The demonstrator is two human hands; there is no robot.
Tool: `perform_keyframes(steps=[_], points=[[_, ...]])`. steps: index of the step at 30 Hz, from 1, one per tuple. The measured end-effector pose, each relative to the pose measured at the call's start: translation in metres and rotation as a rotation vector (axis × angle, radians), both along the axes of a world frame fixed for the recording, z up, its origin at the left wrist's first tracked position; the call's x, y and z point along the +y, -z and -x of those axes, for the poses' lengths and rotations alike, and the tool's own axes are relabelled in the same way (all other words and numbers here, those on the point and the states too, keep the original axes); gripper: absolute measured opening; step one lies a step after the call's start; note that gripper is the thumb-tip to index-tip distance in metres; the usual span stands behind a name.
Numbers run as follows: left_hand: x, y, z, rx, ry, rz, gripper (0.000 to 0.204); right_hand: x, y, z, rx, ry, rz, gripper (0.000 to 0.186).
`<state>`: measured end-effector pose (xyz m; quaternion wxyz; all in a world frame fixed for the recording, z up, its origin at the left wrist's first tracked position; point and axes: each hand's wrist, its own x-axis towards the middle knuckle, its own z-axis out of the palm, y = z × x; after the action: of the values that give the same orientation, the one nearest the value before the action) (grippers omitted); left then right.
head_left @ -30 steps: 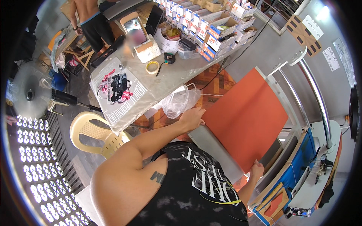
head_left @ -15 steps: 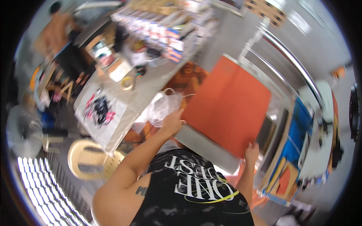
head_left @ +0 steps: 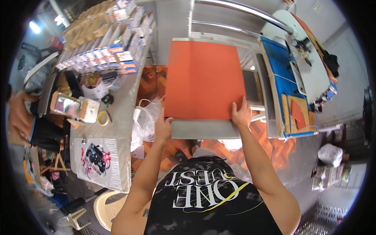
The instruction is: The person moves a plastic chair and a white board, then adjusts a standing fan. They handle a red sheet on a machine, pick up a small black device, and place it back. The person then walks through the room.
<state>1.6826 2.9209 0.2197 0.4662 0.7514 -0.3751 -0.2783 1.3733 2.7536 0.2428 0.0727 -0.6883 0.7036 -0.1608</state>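
Note:
A large, flat orange board lies on a grey platform in front of me. My left hand is at the near left corner of the board, thumb over the top and fingers along the side. At the near right corner my right hand grips the opposite edge, its thumb lying near the surface. The undersides of both hands' grips are hidden. Next to my left hand hangs a clear plastic bag.
To the left stands a long table with rows of small boxes, a tape roll and a black-and-pink pile. A metal rail runs behind the board. Blue-covered panel at right; beige chair lower left; another person far left.
My view has turned so that the orange board now appears nearly straight ahead instead of slanted. Both hands stay at its near corners.

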Motion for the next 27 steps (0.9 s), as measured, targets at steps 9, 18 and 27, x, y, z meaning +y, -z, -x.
perform_keyframes(steps=[9,18,27], points=[[-0.001,0.013,-0.013,0.007,0.105,0.073,0.053,-0.002,-0.006,0.004,-0.059,0.006,-0.110,0.078],[0.126,0.139,-0.026,0.874,-0.359,-0.166,0.057,0.122,0.064,0.156,-0.473,-0.207,0.030,0.062],[0.302,0.210,0.153,0.389,0.375,-1.236,0.031,0.486,0.261,0.554,0.107,-0.123,-1.144,0.036]])
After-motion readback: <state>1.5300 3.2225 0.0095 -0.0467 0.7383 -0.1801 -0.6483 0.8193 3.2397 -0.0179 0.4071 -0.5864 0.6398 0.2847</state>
